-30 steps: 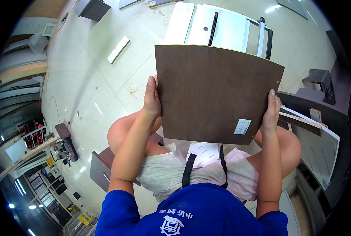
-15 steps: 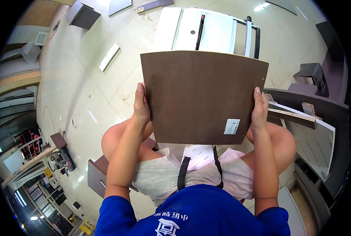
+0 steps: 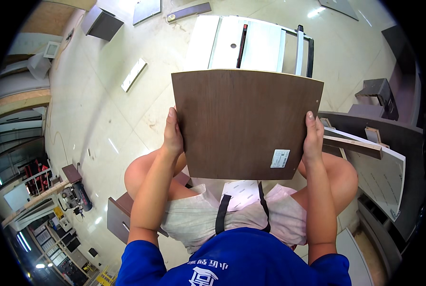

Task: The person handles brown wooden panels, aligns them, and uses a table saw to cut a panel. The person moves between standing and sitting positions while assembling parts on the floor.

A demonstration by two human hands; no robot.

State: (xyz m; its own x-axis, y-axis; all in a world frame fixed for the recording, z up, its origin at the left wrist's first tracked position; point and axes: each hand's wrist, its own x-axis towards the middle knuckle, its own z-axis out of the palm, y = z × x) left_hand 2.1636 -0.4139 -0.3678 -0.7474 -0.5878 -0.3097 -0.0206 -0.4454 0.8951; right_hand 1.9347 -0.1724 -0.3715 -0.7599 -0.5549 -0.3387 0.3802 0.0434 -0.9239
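the person grips a brown wood panel (image 3: 244,124) by its side edges, left hand (image 3: 173,136) and right hand (image 3: 313,138) each clamped on, above the knees; even pressure should keep it level.

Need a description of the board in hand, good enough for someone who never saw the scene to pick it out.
Start from the white table saw on the pale floor, then come down toward the seated person's knees. The dark brown panel is held above the lap, the left hand and right hand gripping its side edges. Unlike the boards lying around, it is off the floor and has a small white sticker near its lower right corner.
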